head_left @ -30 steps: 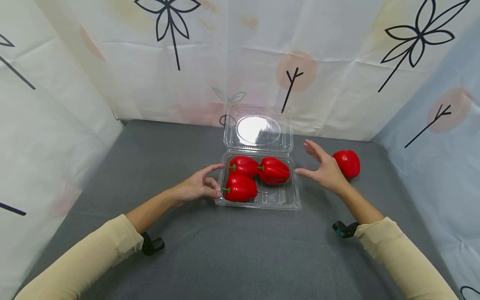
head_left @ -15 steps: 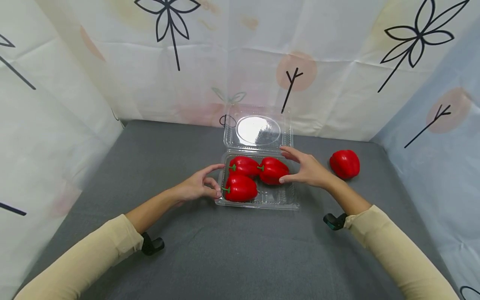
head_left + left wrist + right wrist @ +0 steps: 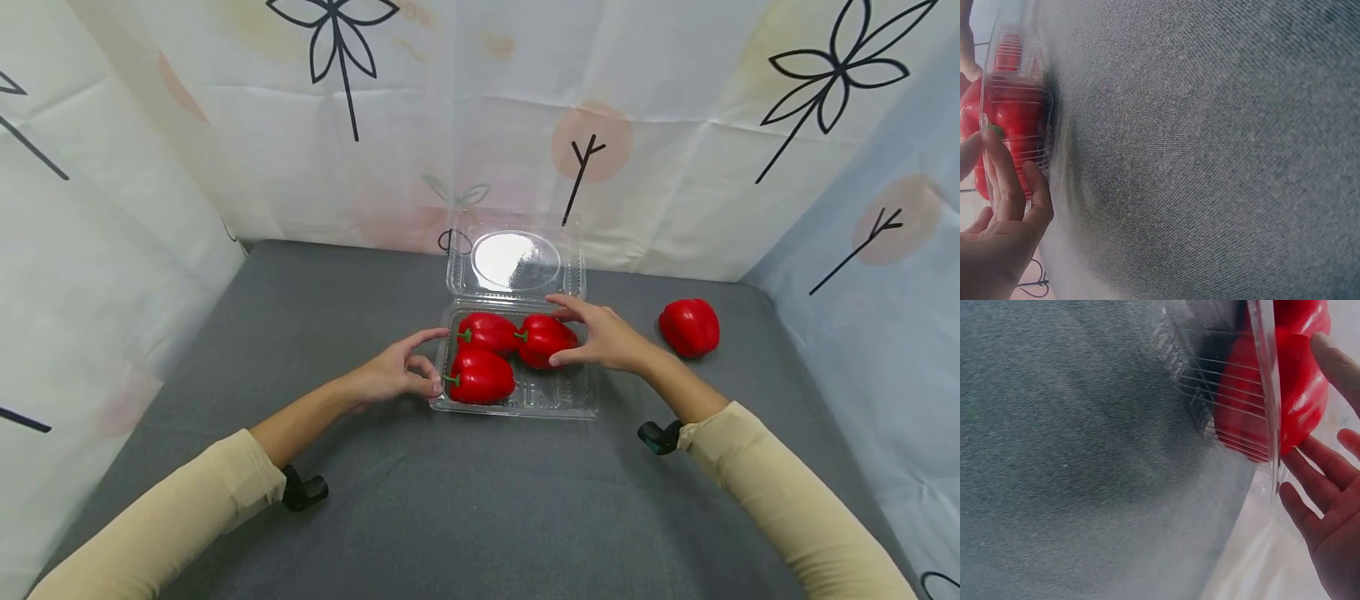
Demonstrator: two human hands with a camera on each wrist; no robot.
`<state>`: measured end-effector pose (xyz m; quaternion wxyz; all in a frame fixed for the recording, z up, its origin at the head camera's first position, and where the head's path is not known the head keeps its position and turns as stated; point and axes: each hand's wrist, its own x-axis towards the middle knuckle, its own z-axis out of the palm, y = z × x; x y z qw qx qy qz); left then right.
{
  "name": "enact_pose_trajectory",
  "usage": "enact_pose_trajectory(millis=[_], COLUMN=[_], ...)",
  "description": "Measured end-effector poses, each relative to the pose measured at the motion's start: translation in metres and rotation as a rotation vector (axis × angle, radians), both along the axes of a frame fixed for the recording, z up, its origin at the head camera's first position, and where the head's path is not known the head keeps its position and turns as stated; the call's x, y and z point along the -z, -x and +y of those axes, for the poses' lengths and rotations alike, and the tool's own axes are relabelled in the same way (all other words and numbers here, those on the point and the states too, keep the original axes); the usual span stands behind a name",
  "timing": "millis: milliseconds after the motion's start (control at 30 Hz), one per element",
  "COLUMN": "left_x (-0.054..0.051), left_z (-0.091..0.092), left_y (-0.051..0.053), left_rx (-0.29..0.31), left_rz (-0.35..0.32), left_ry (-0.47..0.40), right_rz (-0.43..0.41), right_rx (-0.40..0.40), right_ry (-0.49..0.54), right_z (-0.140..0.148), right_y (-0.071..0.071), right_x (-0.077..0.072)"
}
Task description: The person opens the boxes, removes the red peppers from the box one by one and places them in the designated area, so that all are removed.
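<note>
Head view, taking the clear container [image 3: 557, 392] on the grey cloth [image 3: 465, 508] as the dial: its lid [image 3: 516, 260] was open at twelve o'clock; inside, the far pepper [image 3: 487, 333] lay toward half past ten, the near pepper [image 3: 482, 379] at eight and the right pepper [image 3: 546, 343] at two. My left hand [image 3: 393, 375] was at nine, its fingers loosely bent against the rim. My right hand [image 3: 611, 340] came over the edge just short of three, thumb and fingers spread about the right pepper. Farther out that way, the lone pepper [image 3: 690, 329] lay on the cloth. Left wrist view: my fingers touched the container's ribbed side toward nine; whether they pinched its rim, I could not tell. Right wrist view: the right pepper showed at two, my thumb against one side, my fingertips by its lower end, unclenched.
</note>
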<state>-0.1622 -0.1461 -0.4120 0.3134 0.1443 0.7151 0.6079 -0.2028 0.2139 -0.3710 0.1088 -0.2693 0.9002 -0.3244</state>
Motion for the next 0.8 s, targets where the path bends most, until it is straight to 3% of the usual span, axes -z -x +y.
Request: enact_pose_trajectory(millis=[433, 800], left_x=[-0.0007, -0.0003], left_z=[0.0005, 0.0001], left_y=[0.0005, 0.0002], left_rx=[0.001, -0.008], left_rz=[-0.019, -0.031], left_ry=[-0.017, -0.019], right_rz=[0.019, 0.029], right_rx=[-0.028, 0.002], right_ry=[-0.065, -0.056], right_z=[-0.0067, -0.0094], right_y=[0.0049, 0.0038], right_x=[-0.0024, -0.0032])
